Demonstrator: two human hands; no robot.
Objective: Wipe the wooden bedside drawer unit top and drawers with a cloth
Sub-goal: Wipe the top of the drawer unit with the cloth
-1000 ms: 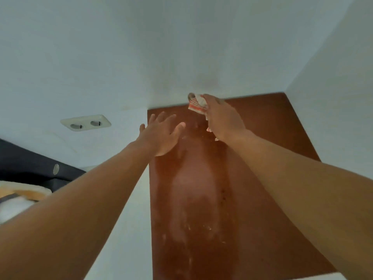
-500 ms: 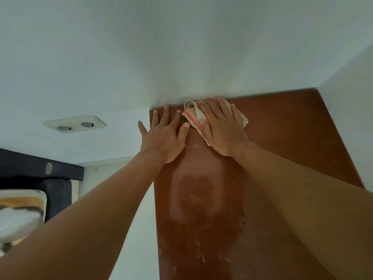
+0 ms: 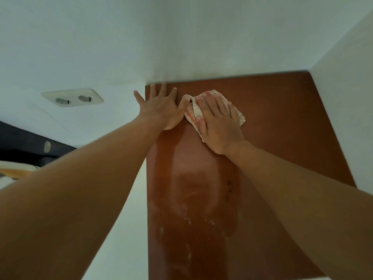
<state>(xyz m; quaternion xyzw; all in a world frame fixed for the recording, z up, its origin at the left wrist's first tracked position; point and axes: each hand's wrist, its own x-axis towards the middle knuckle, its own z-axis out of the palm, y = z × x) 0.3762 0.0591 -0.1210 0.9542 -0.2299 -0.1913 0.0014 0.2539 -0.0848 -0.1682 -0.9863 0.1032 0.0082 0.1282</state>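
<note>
Wall point(image 3: 181, 37): white, meeting the far edge of the surface.
Surface point(image 3: 282, 118): reddish-brown wooden top of the drawer unit, set in a corner, with pale smears down its middle.
Dark panel point(image 3: 20, 142): low at left, beside the unit.
Left hand point(image 3: 161, 110): flat, fingers spread and straight, resting on the far left corner of the surface, holding nothing.
Right hand point(image 3: 220, 126): flat, fingers straight, pressing on the cloth.
Cloth point(image 3: 191, 112): white with red stripes, crumpled, on the surface near the far edge, just beside the left thumb.
Socket plate point(image 3: 72, 97): double, on the wall at left.
</note>
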